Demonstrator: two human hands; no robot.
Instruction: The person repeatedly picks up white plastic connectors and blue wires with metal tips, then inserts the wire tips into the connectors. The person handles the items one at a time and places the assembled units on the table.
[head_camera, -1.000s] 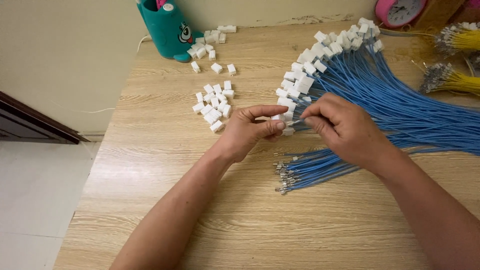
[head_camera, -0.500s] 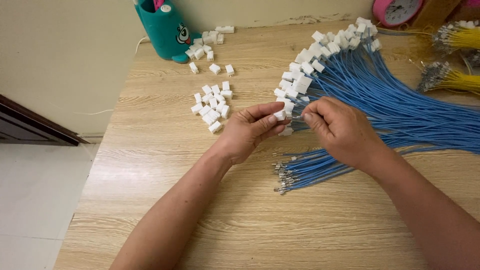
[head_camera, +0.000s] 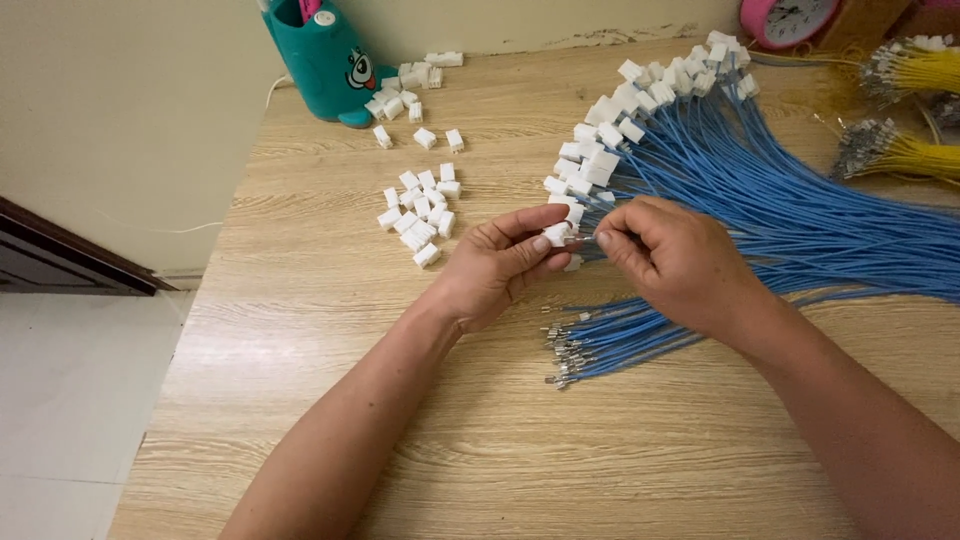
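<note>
While both hands pinch: left hand (head_camera: 495, 262) one white connector (head_camera: 556, 234) | right hand (head_camera: 680, 262) one blue wire (head_camera: 800, 230)

We count two bare hands over the wooden table (head_camera: 330, 300): one left hand (head_camera: 497, 262) and one right hand (head_camera: 678, 262). Between their fingertips we see one small white plastic connector (head_camera: 556, 233). We count one large fan of blue wires (head_camera: 800, 230), its strands too many and too tightly packed to number. We see two bundles of yellow wires (head_camera: 915, 160) at the upper right. Loose white connectors (head_camera: 420, 208) lie in two clusters, roughly a dozen in each. We count one teal pen holder (head_camera: 322, 60) and one pink clock (head_camera: 785, 15).
</note>
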